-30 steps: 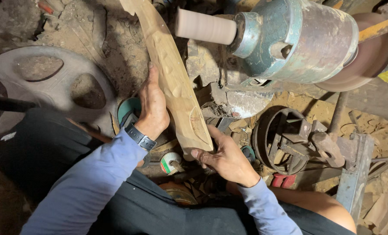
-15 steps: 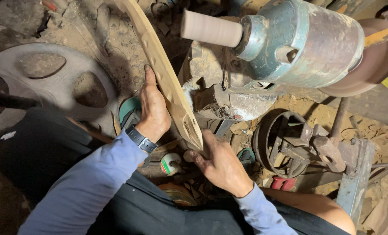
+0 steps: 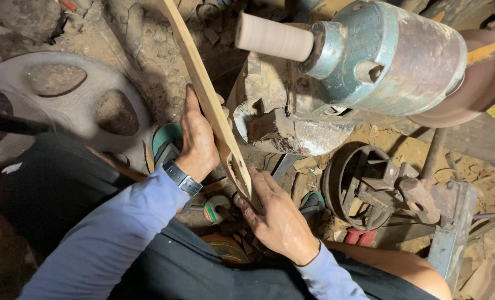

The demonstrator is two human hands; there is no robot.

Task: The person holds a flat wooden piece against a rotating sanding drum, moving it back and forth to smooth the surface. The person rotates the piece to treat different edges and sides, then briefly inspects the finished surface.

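Observation:
I hold a long carved wooden piece, now seen almost edge-on, running from the top middle down to my hands. My left hand, with a dark watch on the wrist, grips its middle from the left side. My right hand grips its lower end, which has a cut-out slot. Just right of the wood a pale cylindrical sanding drum sticks out from a worn blue-green motor.
A grey metal wheel with oval holes lies at the left. A rusty pulley and a vise-like fixture sit at the right. A brown disc is on the motor's far end. Sawdust, scraps and small tools cover the ground.
I have rolled the wooden piece from its broad carved face to its thin edge. Both hands kept their grip and shifted slightly.

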